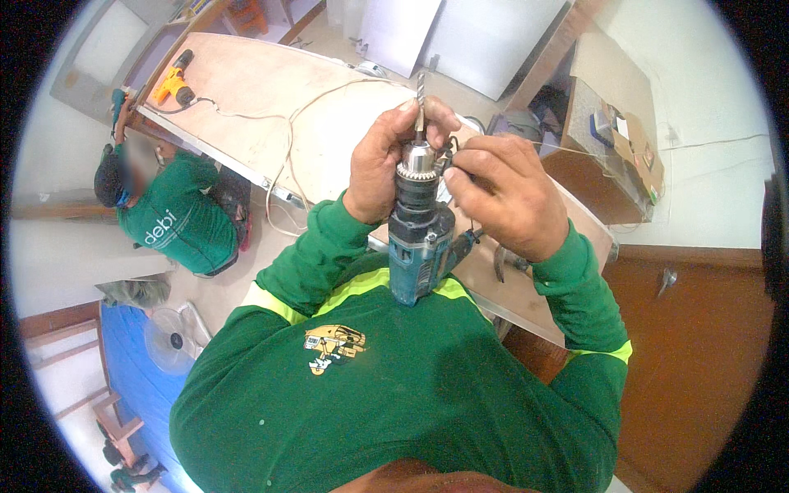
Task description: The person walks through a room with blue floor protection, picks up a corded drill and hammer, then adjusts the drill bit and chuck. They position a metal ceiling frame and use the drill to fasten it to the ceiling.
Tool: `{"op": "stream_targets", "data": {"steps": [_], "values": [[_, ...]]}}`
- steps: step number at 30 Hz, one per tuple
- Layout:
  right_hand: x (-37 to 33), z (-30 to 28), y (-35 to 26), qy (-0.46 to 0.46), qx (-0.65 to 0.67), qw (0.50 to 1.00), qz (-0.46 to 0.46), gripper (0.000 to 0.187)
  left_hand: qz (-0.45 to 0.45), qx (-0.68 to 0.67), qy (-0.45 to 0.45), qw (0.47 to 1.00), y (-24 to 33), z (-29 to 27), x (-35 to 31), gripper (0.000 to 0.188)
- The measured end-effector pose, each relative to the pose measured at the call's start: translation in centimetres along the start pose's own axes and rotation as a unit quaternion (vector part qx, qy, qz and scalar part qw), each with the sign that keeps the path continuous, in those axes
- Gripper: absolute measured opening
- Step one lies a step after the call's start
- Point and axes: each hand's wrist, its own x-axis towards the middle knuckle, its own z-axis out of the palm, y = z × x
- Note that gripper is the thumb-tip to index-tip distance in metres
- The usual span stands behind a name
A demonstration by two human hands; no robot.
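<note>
A teal and black power drill (421,255) is held in front of my chest, its toothed metal chuck (417,158) pointing away from me. A silver twist drill bit (421,90) sits in the chuck. My left hand (380,156) is closed, its thumb and fingers around the bit and the chuck's left side. My right hand (511,189) is closed at the chuck's right side, pinching a small dark piece (450,150) that looks like a chuck key. Its tip is partly hidden by the fingers. The drill's handle runs down to the right, partly hidden.
Beyond my hands lies a long wooden board (271,90) with a yellow drill (174,82) and a pale cord (289,135). A hammer (511,261) lies near my right forearm. A co-worker in green (177,214) crouches at left. A fan (169,341) and wooden cabinet (604,148) stand nearby.
</note>
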Motion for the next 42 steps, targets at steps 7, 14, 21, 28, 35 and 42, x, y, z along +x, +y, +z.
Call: {"op": "stream_targets", "data": {"steps": [7,14,21,28,35,42], "values": [[-0.3,0.1,0.1,-0.03,0.019,0.999,0.02,0.023,-0.001,-0.001,-0.006,1.0,-0.1,0.3,0.1,0.051],[1.9,-1.5,-4.0,0.023,0.703,0.46,0.541,0.02,-0.014,0.013,-0.001,1.0,0.3,1.3,-0.6,0.052],[-1.7,-0.1,-3.2,0.092,0.357,0.868,0.333,0.017,-0.012,-0.001,-0.033,0.999,0.0,0.3,-0.1,0.052],[-1.5,-0.2,-1.8,-0.032,0.132,0.981,0.135,0.04,-0.003,0.004,-0.049,0.999,0.2,1.1,-0.2,0.054],[-0.7,0.1,0.3,0.038,-0.05,0.996,-0.067,0.034,0.011,0.031,-0.055,0.998,0.0,0.8,-0.1,0.052],[0.2,-0.4,-2.8,0.012,0.653,0.552,0.518,0.019,-0.014,0.049,-0.013,0.999,0.4,1.3,-0.7,0.055]]}}
